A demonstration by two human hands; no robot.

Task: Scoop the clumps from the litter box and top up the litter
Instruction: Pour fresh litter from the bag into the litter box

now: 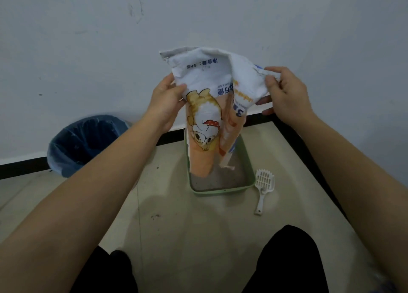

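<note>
Orange-white litter bag (204,116), crumpled, upended over green box (212,193)

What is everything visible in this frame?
litter box: 1, green, on the floor by the wall
litter: grey, inside the box
litter bag: 1, white and orange with cartoon print, held upside down over the box
scoop: 1, white, on the floor right of the box
bin: 1, blue liner, left by the wall
legs: 2, black trousers, bottom edge
left hand: 1, grips the bag's left side
right hand: 1, pinches the bag's right corner
</note>
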